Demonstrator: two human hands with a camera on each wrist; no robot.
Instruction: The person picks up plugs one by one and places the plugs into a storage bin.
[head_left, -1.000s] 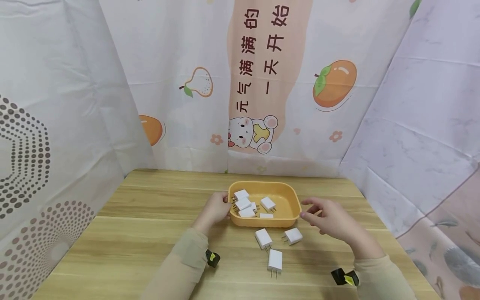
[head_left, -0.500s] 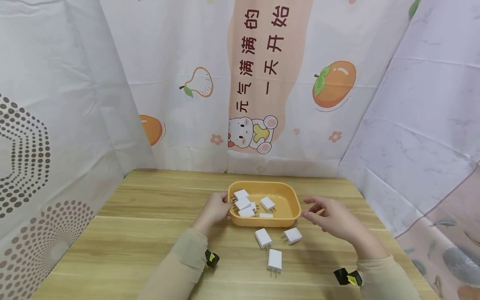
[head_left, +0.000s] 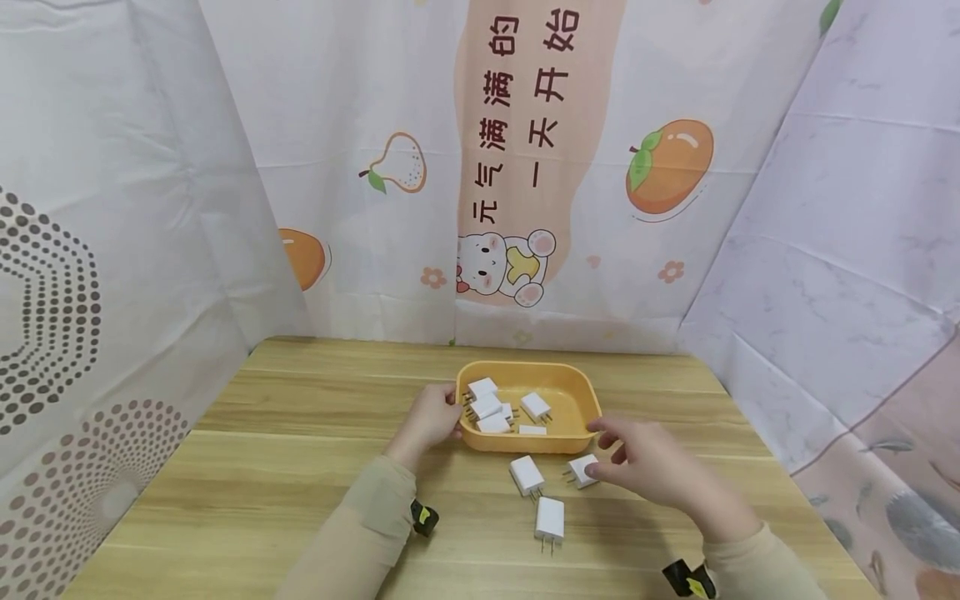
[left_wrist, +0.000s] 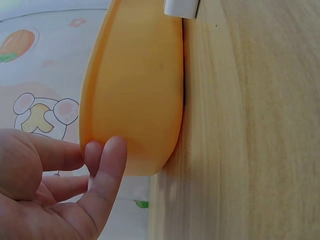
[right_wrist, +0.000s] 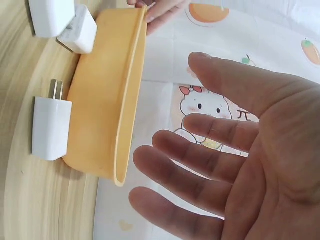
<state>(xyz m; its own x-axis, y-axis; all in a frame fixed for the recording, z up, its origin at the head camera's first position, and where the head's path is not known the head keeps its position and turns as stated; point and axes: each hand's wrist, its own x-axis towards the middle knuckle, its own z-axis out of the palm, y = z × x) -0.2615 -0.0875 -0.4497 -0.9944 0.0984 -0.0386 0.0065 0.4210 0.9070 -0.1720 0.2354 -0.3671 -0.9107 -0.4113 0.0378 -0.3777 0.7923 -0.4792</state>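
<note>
Left hand (head_left: 431, 417) braces orange tray (head_left: 577, 387) by its left rim, fingers straight. Right hand (head_left: 645, 462) spread, holding nothing, over rightmost loose charger (head_left: 581, 471). Risk: a clumsy pinch skids it across the table.

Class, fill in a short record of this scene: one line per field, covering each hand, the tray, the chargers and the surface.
left hand: touches the left end of the orange tray, fingers against its wall
right hand: open, fingers spread, above the rightmost loose charger
tray contents: several white chargers
loose chargers on table: three, just in front of the tray
surface: wooden table
</note>
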